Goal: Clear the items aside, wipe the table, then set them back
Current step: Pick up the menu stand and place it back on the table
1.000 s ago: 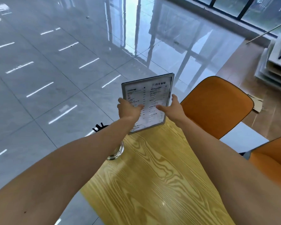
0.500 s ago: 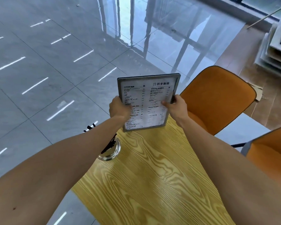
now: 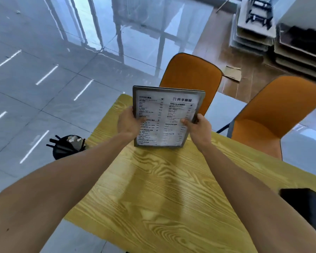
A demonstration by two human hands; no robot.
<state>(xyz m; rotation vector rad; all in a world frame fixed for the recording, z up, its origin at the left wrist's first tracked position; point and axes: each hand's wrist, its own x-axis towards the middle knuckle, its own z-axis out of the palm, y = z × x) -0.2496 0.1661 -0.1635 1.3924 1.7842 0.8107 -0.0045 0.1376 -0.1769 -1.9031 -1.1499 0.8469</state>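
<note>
Menu held in both hands above the far end of the tabletop.

The left hand point(image 3: 129, 123) grips the left edge of the menu point(image 3: 165, 117) and the right hand point(image 3: 197, 126) pinches its right edge, thumb on the printed face. The menu tilts toward the camera; whether its lower edge touches the tabletop point(image 3: 153, 189) cannot be told. Judged stage: either clearing or setting back; no cloth is in view, and whether wiping is done cannot be determined. A cup point(image 3: 67, 146) of dark sticks stands at the left tabletop edge, partly hidden by the left forearm. A dark flat object point(image 3: 306, 203) at the right is cut off by the frame and the right arm. Menu text is too blurred to read.
</note>
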